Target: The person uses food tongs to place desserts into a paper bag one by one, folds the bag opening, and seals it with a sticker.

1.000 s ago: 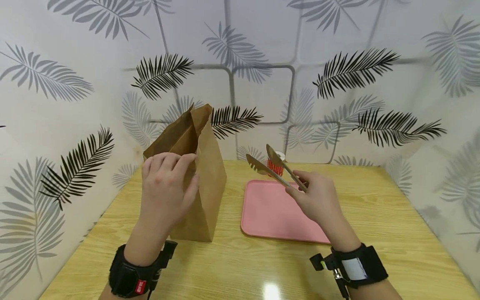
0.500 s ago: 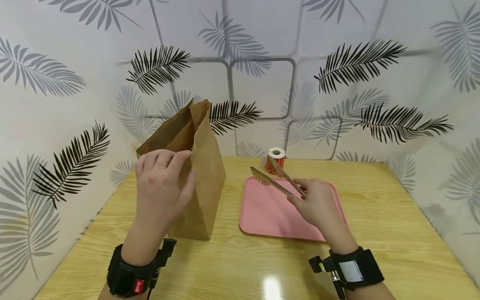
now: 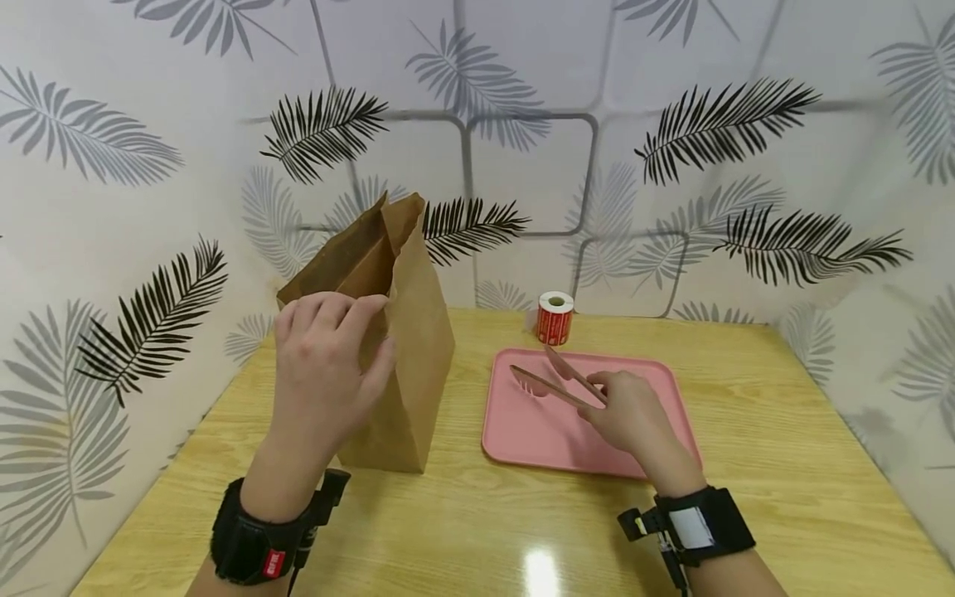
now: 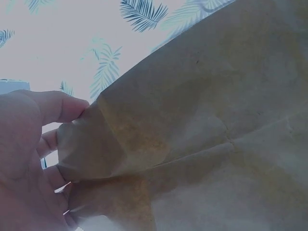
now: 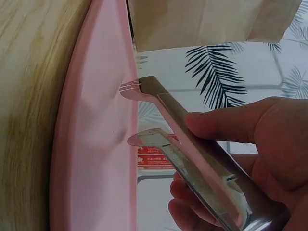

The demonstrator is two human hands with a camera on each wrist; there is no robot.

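Observation:
A brown paper bag (image 3: 418, 365) stands upright with its mouth open at the top. My left hand (image 3: 321, 365) grips the bag's near rim; in the left wrist view the thumb (image 4: 65, 107) lies on one side of the paper (image 4: 202, 134) and the fingers go behind it. My right hand (image 3: 630, 414) holds metal tongs (image 3: 552, 388), their two arms spread apart and nothing between the tips. One tip is forked, as the right wrist view shows. The tongs hang over a pink tray (image 3: 515, 439), just above its surface.
Behind the tray stands a roll of red and white labels (image 3: 555, 319). Everything rests on a light wooden table (image 3: 462, 531). A wall (image 3: 671, 50) with a leaf pattern closes off the back and the sides.
My right hand has lowered the tongs from in front of the label roll to over the tray. The left hand keeps its hold on the bag.

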